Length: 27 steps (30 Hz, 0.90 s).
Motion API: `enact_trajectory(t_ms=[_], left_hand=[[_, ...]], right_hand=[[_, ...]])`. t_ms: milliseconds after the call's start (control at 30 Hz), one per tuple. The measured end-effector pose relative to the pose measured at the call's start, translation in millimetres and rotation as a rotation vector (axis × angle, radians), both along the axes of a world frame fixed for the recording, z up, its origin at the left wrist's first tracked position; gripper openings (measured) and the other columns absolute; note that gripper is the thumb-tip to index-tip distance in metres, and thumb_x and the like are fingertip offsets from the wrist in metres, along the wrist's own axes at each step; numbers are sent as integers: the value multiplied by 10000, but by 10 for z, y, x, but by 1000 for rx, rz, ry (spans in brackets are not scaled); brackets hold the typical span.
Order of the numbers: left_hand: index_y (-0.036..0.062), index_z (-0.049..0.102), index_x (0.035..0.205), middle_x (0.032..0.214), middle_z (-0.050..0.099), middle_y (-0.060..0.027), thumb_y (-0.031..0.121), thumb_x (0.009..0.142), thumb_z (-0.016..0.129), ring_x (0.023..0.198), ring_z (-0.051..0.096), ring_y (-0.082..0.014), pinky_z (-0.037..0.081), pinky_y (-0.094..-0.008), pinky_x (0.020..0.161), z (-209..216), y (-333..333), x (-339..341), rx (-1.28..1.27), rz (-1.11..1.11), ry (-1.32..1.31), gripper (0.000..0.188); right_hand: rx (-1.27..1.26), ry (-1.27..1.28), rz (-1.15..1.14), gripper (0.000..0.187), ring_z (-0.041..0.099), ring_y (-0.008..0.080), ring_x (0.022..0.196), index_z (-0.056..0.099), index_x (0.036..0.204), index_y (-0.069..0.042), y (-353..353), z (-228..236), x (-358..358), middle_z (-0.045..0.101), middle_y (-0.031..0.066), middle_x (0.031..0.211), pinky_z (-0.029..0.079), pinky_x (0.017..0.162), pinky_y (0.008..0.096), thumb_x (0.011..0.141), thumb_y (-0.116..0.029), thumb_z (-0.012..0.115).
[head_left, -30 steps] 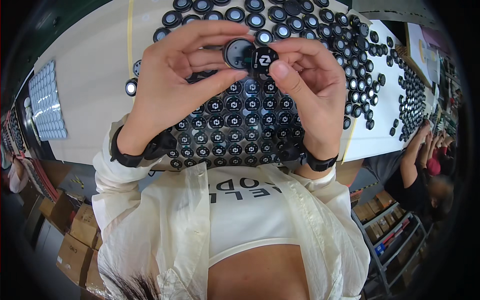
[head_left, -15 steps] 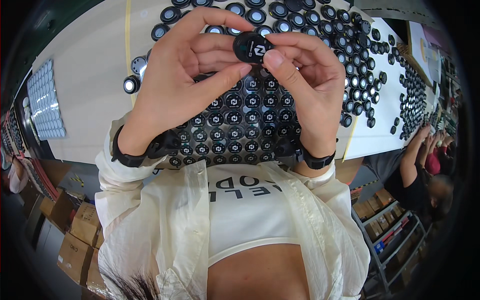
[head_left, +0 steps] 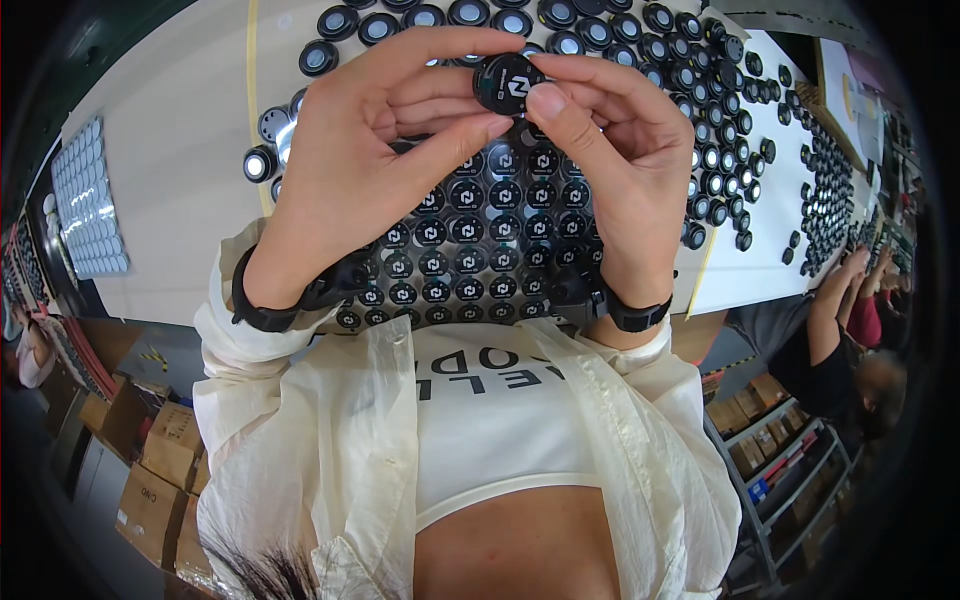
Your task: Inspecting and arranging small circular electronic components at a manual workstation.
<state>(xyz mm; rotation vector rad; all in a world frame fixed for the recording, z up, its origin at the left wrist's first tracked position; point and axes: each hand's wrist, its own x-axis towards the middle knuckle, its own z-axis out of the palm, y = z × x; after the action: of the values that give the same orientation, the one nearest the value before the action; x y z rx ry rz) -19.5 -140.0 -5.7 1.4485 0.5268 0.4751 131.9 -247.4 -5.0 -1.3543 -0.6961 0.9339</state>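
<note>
Between my two hands, above the table, is a small round black disc (head_left: 503, 85) with a white printed mark on its face. My left hand (head_left: 375, 160) pinches its left edge between thumb and fingertips. On the opposite edge, the thumb and fingers of my right hand (head_left: 625, 150) grip the same disc. Beneath lie several rows of like black discs (head_left: 468, 232), marked faces up, in what looks like a clear tray. My wrists, each with a black band, partly cover the sides of these rows.
Many black round parts with pale centres (head_left: 712, 160) lie loose at the far side and right. A sheet of pale round stickers (head_left: 90, 200) is at the left. Cardboard boxes (head_left: 160, 470) stand below left. At the right edge, another person's arm (head_left: 828, 310) reaches over the table.
The disc has risen slightly and tilted a little in my fingers. Both hands keep their hold and have shifted only slightly.
</note>
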Motion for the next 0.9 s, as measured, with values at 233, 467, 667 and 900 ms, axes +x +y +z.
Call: enact_trajectory(t_ms=[233,467,667,900], left_hand=[[-57,551,1276,1142,674,-173,-106,855,642,1038,668,-190,549,-270,910,12,-33,6,18,31,1,434],[-53,568,1282,1151,675,-166,-120,864,618,1038,668,-190,547,-283,925,-20,-46,-11,193,32,135,426],[-53,564,1286,1145,676,-163,-116,867,617,1024,670,-187,554,-285,912,-56,-25,42,158,14,29,427],[-49,569,1274,1142,678,-147,-92,859,645,1005,677,-179,555,-276,898,-49,-69,48,222,127,74,424]], right_hand=[[3,-22,-21,201,578,-4,660,721,1030,-7,19,-28,-16,715,27,816,383,554,119,838,-52,761],[-44,-159,45,176,465,-41,602,742,989,-12,2,-84,64,648,-44,705,299,511,127,822,-54,779],[57,-131,-47,207,482,-11,623,734,1021,-1,35,-115,4,645,-37,740,354,545,135,818,-22,767],[128,-113,-15,224,554,40,731,725,1029,3,71,-144,24,678,16,856,449,656,170,807,12,756]])
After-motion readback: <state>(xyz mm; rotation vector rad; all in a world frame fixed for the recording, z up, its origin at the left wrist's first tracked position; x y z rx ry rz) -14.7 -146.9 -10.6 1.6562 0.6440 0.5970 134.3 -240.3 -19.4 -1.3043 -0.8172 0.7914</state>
